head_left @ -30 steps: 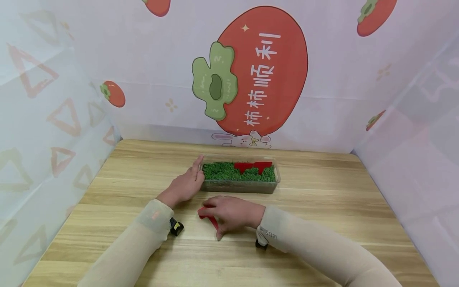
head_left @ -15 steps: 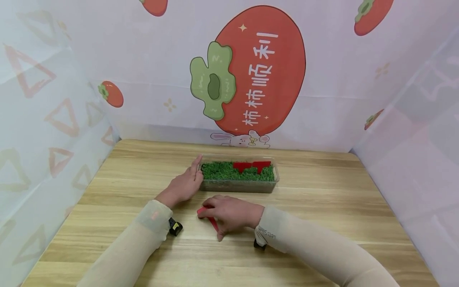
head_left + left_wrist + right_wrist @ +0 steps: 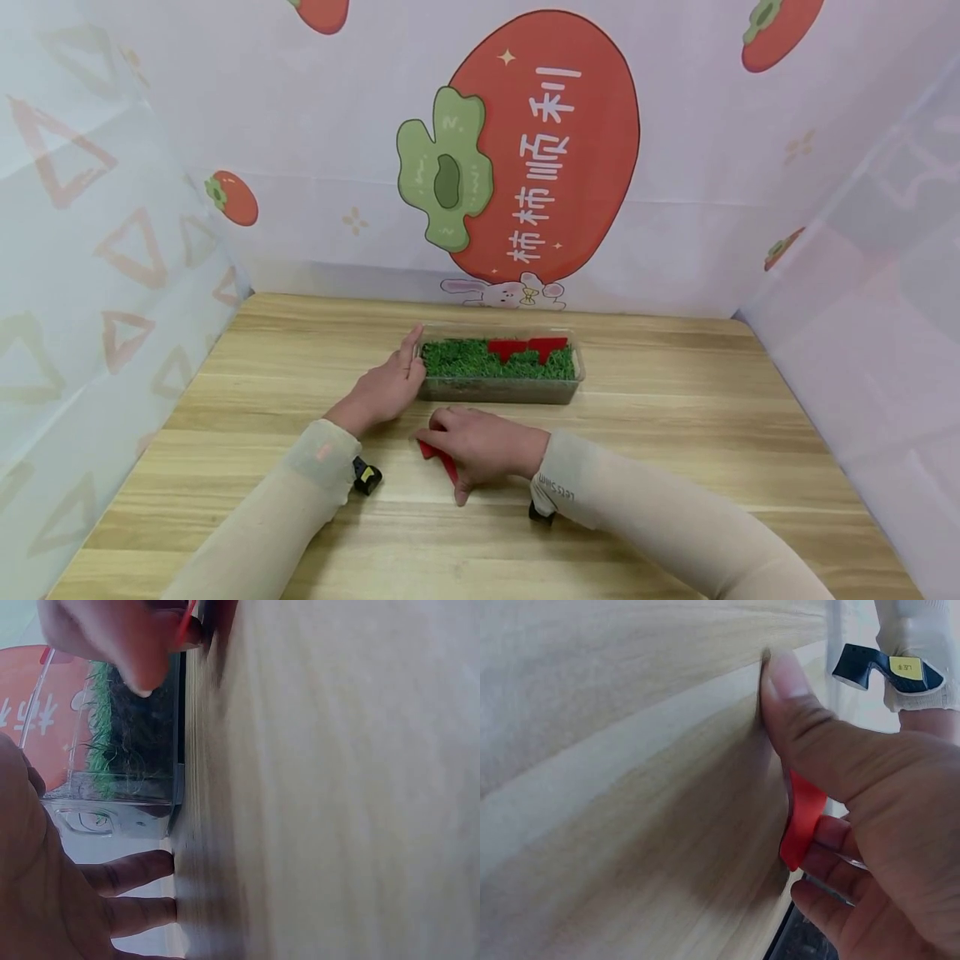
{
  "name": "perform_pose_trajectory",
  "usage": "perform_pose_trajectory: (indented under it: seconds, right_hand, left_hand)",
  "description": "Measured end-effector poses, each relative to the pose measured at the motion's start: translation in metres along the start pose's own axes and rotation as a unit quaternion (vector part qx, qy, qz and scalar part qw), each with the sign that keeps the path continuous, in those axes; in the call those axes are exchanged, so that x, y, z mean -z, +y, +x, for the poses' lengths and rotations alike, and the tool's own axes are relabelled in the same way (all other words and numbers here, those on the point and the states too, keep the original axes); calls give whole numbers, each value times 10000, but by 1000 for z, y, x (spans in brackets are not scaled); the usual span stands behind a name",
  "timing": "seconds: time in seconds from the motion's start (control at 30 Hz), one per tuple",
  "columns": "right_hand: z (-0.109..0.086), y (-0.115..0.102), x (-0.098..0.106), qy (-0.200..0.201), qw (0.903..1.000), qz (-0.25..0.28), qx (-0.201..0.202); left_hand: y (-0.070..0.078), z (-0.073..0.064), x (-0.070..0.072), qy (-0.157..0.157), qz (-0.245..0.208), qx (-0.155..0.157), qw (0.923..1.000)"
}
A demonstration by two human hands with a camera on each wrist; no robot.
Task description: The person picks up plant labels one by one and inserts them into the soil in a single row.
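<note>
A clear plastic planter box (image 3: 495, 392) with green grass (image 3: 457, 358) over dark soil stands on the table. Two red T-shaped plant labels (image 3: 507, 347) are stuck upright in its right half. Straight fingers of my left hand (image 3: 384, 388) rest against the box's left end, their tips down near the tabletop in the left wrist view. In front of the box, my right hand (image 3: 489, 445) pinches another red plant label (image 3: 804, 821) between thumb and fingers, low over the wood. The hand covers part of that label.
The wooden table (image 3: 675, 467) is bounded by a printed cloth backdrop (image 3: 330, 242) behind and cloth walls at both sides. A black wrist strap (image 3: 367, 476) shows at the left wrist.
The fingers of my right hand have shifted slightly on the red plant label, covering more of its near-left end. My left hand and the planter box stay in place.
</note>
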State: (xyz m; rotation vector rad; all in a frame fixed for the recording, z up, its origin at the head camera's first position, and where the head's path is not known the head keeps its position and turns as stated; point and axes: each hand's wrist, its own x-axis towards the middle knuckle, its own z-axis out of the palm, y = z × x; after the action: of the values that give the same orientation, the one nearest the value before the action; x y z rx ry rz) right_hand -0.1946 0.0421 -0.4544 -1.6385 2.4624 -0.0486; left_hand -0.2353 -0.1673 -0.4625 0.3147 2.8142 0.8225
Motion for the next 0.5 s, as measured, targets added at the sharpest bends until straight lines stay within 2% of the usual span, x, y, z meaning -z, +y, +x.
perform_pose_trajectory:
  seconds: [0.17, 0.4, 0.5]
  right_hand:
    - [-1, 0, -2, 113, 9998, 90, -125]
    - [-8, 6, -1, 616, 9976, 261, -201]
    - [-11, 8, 2, 716, 9967, 289, -262]
  left_hand:
    - [1, 0, 1, 1, -10, -17, 10000]
    - [2, -2, 2, 6, -51, 4, 10000]
    - [1, -2, 2, 2, -64, 19, 10000]
